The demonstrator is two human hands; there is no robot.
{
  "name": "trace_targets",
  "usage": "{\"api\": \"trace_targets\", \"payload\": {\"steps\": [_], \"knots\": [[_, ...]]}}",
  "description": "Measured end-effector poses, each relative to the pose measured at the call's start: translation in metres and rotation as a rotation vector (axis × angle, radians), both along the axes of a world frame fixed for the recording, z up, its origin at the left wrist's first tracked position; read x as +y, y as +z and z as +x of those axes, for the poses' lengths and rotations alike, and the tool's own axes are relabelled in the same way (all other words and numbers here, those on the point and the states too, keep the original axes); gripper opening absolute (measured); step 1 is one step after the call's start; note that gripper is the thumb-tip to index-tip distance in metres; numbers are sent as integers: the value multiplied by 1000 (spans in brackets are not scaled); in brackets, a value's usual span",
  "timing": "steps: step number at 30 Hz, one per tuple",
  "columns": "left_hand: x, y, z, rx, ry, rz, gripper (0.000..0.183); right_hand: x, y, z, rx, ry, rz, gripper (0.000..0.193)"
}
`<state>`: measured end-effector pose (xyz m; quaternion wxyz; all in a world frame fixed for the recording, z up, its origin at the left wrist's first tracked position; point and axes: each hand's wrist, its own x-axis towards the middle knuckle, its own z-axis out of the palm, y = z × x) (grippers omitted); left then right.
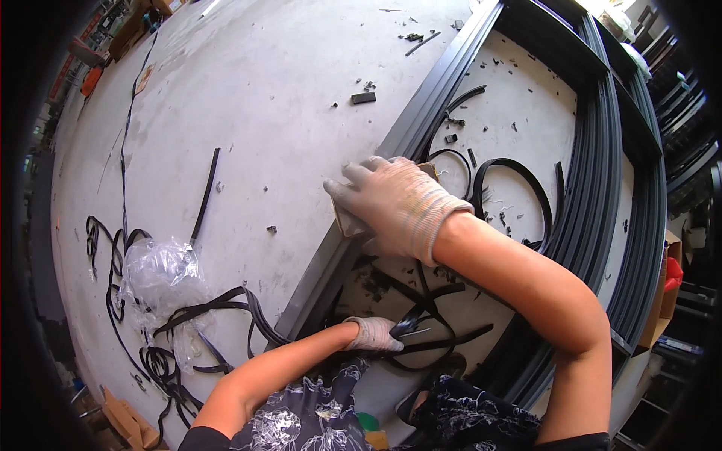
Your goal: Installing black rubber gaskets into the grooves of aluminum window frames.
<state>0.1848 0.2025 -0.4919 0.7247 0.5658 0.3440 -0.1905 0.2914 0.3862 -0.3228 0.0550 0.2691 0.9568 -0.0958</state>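
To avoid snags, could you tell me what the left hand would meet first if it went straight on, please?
The left hand would probably first meet the black strip to its right, though depth is unclear.

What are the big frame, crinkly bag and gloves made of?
The frame looks like metal, painted or coated dark grey, with faintly shiny ridges. The bag seems thin, clear plastic: see-through and wrinkled. The gloves look knitted, with striped cuffs and grey fingers, perhaps rubber-coated.

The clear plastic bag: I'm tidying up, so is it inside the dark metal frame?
No, the clear plastic bag lies outside the dark metal frame, to its left among black strips.
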Motion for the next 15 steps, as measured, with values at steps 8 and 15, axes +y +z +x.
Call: {"api": "trace_targets", "payload": {"steps": [8, 15], "knots": [[15, 65, 16, -253, 506, -455, 29, -82, 50, 103, 918, -1126, -981, 32], [12, 63, 51, -419, 955, -597, 46, -178, -52, 137, 2043, -1461, -1599, 56]]}}
